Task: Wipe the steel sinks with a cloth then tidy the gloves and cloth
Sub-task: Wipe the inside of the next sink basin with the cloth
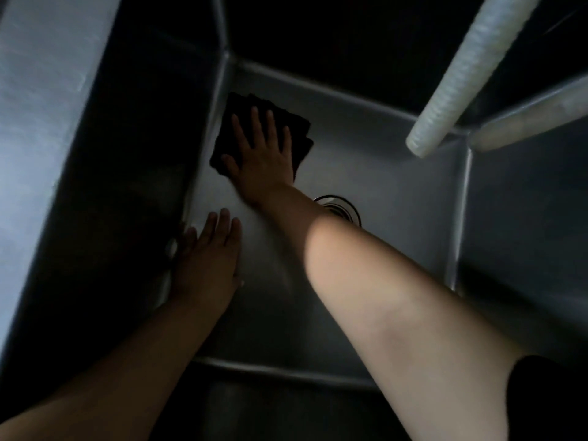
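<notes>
Nearest the camera, the front wall of the steel sink [286,374] meets the floor in a bright seam running left to right. Past it, the left hand [206,262] lies flat on the sink floor with fingers straight and together, holding nothing, its outer edge right against the seam where the dark left wall rises. To its right the bare floor stretches toward the drain [342,206], which the right forearm partly covers.

Farther in, the right hand [261,154] presses down with fingers spread and straight on a dark folded cloth [296,125]; nothing is curled around it. The cloth sits in the far left corner of the floor, its left edge close along the left wall and its top corner near the back seam.

Open floor runs from the cloth across to the right wall. Above that side, a pale ribbed hose [467,68] slants down, its open end hanging over the far right corner.
</notes>
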`<state>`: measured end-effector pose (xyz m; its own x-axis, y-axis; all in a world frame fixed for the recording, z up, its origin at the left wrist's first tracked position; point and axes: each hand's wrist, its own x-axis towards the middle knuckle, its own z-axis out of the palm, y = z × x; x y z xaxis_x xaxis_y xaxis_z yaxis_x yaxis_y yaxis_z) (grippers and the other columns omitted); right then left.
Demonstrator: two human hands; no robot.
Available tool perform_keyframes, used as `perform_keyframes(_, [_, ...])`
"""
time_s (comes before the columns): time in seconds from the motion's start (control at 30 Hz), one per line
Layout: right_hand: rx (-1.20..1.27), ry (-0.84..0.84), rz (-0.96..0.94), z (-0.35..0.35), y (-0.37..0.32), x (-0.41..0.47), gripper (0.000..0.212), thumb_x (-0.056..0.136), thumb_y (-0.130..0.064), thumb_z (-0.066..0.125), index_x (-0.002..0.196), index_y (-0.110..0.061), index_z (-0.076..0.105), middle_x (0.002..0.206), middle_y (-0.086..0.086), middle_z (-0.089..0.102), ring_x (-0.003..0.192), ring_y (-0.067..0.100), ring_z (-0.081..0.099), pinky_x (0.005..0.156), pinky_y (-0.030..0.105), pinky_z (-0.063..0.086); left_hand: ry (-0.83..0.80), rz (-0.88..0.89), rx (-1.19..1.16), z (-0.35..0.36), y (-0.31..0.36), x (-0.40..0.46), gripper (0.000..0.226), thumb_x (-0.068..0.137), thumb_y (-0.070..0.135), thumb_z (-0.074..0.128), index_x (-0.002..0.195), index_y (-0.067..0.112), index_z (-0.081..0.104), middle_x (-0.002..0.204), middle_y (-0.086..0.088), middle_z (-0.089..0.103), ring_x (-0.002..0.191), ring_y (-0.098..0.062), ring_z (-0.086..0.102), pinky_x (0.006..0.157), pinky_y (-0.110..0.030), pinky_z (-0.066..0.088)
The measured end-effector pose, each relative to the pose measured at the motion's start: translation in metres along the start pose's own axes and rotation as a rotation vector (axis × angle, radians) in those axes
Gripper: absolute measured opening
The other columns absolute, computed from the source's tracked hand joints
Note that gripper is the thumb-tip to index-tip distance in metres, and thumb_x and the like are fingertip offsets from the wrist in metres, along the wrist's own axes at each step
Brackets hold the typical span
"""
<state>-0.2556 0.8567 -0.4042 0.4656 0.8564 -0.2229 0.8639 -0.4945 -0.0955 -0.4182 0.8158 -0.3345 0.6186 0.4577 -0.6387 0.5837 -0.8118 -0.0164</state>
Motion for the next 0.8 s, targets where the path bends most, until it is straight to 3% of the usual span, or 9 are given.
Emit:
perform_keyframes(0.17, [-0.040,-0.025,-0.143,0.000,0.029,-0.028,0.066,0.092,-0.058,0.030,0.150,-0.032,0.009,0.159,0.002,0.003,0.146,0.024,-0.005,0.116,0.048,-0.001,0.013,-0.005,0.000,-0.002,0.004,-0.003,0.087,0.091,0.038,0.052,0.149,0.013,-0.007,0.158,-0.010,-0.013,0.146,-0.026,-0.007,0.118,-0.043,0.008])
perform_keyframes(0.37, [0.006,0.035,0.143,-0.007,0.130,-0.075,0.067,0.091,-0.056,0.036,0.149,-0.032,0.015,0.158,0.004,0.011,0.145,0.026,0.004,0.114,0.046,0.000,0.055,0.130,-0.005,0.006,0.011,-0.005,0.067,0.096,0.022,0.043,0.151,0.020,0.004,0.159,-0.003,-0.008,0.146,-0.022,-0.002,0.118,-0.038,0.009])
perform_keyframes(0.57, [0.009,-0.015,0.369,-0.005,0.214,-0.151,0.067,0.094,-0.053,0.031,0.150,-0.030,0.004,0.159,0.006,-0.001,0.145,0.025,-0.006,0.114,0.043,-0.007,0.014,0.158,0.040,0.006,0.012,-0.004,0.075,0.093,0.029,0.048,0.151,0.019,0.001,0.159,-0.004,-0.011,0.146,-0.024,-0.004,0.117,-0.040,0.010])
perform_keyframes(0.8, [0.053,-0.064,0.580,0.008,0.177,-0.194,0.070,0.094,-0.053,0.029,0.150,-0.024,-0.001,0.159,0.008,-0.007,0.144,0.028,-0.011,0.114,0.047,-0.010,-0.006,0.174,0.037,0.007,0.013,-0.005,0.090,0.083,0.032,0.060,0.150,0.015,0.002,0.159,-0.006,-0.009,0.146,-0.029,-0.004,0.116,-0.046,0.011])
